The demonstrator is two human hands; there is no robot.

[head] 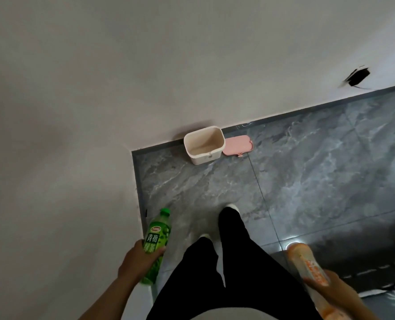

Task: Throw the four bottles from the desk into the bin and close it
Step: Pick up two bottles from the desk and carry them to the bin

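A small cream bin stands open on the floor against the wall, and it looks empty inside. Its pink lid lies flat on the floor just to its right. My left hand grips a green bottle with a green cap, held low at my left side. My right hand holds an orange bottle at the lower right, blurred. Both hands are well short of the bin, with my legs between them.
My black trousers and white shoes point toward the bin across grey marbled floor tiles. A white wall runs behind the bin and juts out at the left, forming a corner. A dark hole marks the wall at the right.
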